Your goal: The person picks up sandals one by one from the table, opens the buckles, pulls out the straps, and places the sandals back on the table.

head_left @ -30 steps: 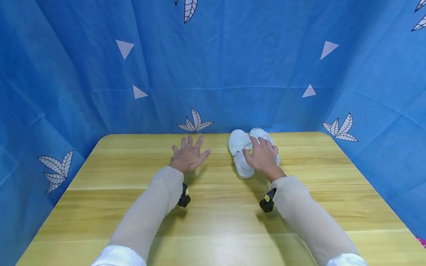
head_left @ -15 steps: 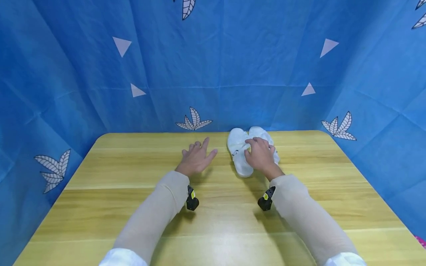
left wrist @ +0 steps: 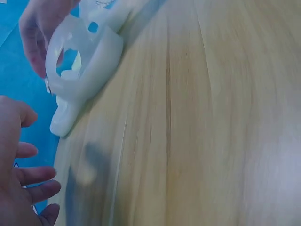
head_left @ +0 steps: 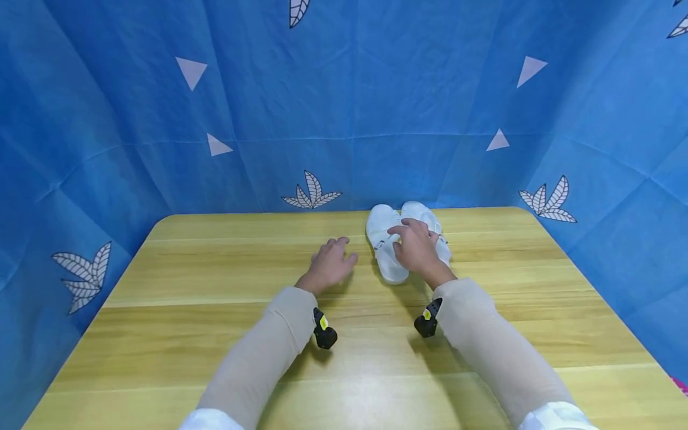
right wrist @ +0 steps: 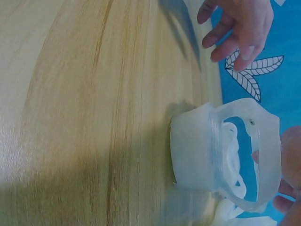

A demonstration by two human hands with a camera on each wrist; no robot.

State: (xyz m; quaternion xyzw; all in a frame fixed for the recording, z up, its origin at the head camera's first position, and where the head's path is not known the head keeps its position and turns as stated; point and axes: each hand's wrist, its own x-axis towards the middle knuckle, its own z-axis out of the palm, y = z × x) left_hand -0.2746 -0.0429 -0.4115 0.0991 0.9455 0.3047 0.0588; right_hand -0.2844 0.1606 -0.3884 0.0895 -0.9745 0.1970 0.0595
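A pair of white slippers (head_left: 383, 226) lies side by side at the far middle of the wooden table (head_left: 215, 298). My right hand (head_left: 416, 251) rests on top of the pair, fingers curled over the straps. The right wrist view shows a slipper strap (right wrist: 207, 146) standing up as a loop, with my right fingertips (right wrist: 289, 155) against it. My left hand (head_left: 330, 263) sits just left of the slippers, low over the table, fingers relaxed and holding nothing. The left wrist view shows the same slipper (left wrist: 89, 61) with the left hand (left wrist: 19, 188) near it.
A blue cloth backdrop (head_left: 344, 107) with leaf and triangle prints closes in the table at the back and both sides. Bare wood runs from the slippers to the near edge. Black wrist cameras (head_left: 325, 328) sit on both forearms.
My left hand has slid right toward the slippers and its spread fingers have relaxed. My right hand stays on the slippers, fingers curling further over the straps.
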